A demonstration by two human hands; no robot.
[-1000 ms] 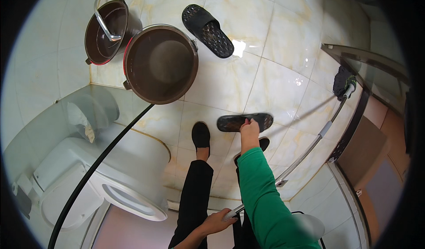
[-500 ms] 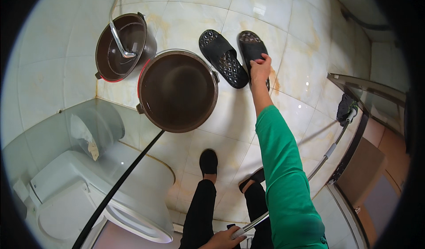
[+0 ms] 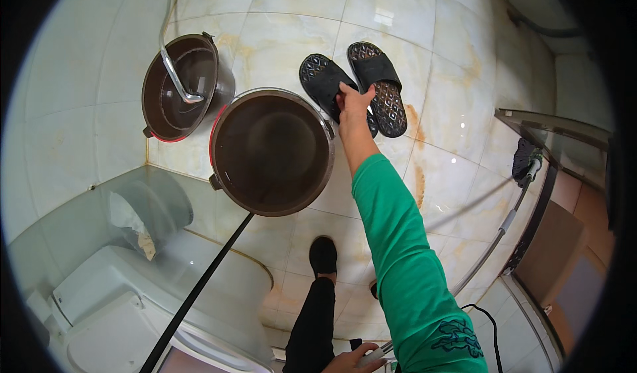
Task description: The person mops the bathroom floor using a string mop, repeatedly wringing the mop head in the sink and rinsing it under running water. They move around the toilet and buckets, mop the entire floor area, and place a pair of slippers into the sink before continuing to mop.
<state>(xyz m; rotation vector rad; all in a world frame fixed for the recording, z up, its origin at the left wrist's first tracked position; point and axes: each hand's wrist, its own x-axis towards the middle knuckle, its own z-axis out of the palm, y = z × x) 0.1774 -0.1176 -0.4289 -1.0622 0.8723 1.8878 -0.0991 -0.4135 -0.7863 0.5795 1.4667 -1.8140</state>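
Pale marbled tiles cover the floor (image 3: pixel 298 18) of a small bathroom, with a toilet (image 3: pixel 109 326) at the lower left of the frame. Two black slippers sit side by side at upper centre; their straps point toward the top. Our right hand (image 3: pixel 353 101), in a green sleeve, reaches up to the left-hand slipper (image 3: pixel 322 77) and covers much of it. Fingers lie at its strap, while the thumb points at the right-hand slipper (image 3: pixel 391 111); we cannot tell whether that grip is closed. At the bottom edge, our left hand (image 3: pixel 352 362) has its grip wrapped around the end of the mop (image 3: pixel 507 222), whose black head rests at the right.

Just left of the slippers stands a big brown bucket (image 3: pixel 274 212), seemingly holding water. Behind it, at upper left, a second bucket (image 3: pixel 224 84) has a metal spout (image 3: pixel 192 98) in it.

We judge the big bucket the main hazard: swinging our right wrist or the slipper leftward could knock its rim and spill it. Leaning farther could loosen our left grip, letting the mop slide down. Shiny tiles, if wet, could make our footing slip.
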